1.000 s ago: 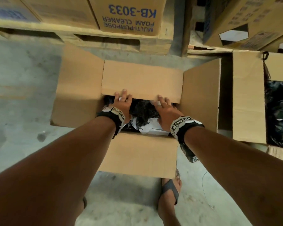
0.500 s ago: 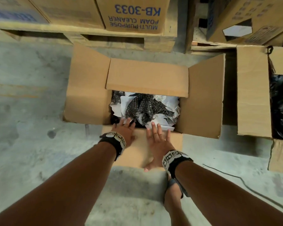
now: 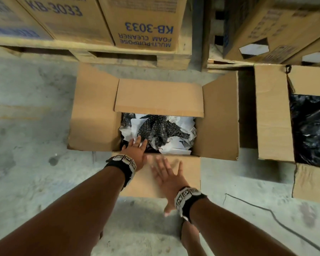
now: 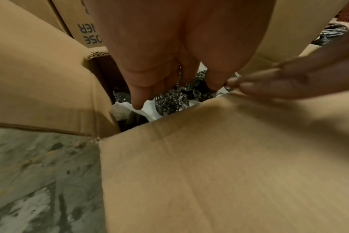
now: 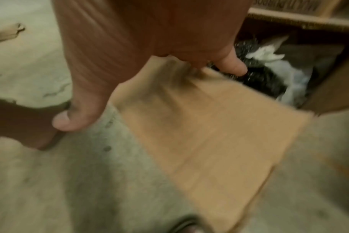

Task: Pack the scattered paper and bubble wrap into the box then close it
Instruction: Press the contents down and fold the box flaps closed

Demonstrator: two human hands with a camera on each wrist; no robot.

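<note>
An open cardboard box (image 3: pixel 96 115) stands on the concrete floor, its far flap (image 3: pixel 159 97) folded partly over the opening. Inside lie crumpled white paper (image 3: pixel 181 124) and dark bubble wrap (image 3: pixel 159 129), also seen as bubble wrap (image 4: pixel 169 100) and paper (image 5: pixel 289 69) in the wrist views. My left hand (image 3: pixel 135 150) is flat, fingers straight, reaching over the near-left rim above the contents. My right hand (image 3: pixel 166 174) hovers spread and blurred over the near flap (image 3: pixel 188 174), which hangs outward toward me. Neither hand holds anything.
A second open box (image 3: pixel 273 111) with a black plastic bag (image 3: pixel 312 126) stands to the right. Printed cartons (image 3: pixel 146 21) on a wooden pallet (image 3: pixel 129 56) lie beyond. A thin cable (image 3: pixel 266 211) trails on the floor at right. My foot (image 3: pixel 190 235) is under the right wrist.
Both hands drew back from inside the box toward the near flap. The right hand has slid further back; the left hand again reaches over the rim.
</note>
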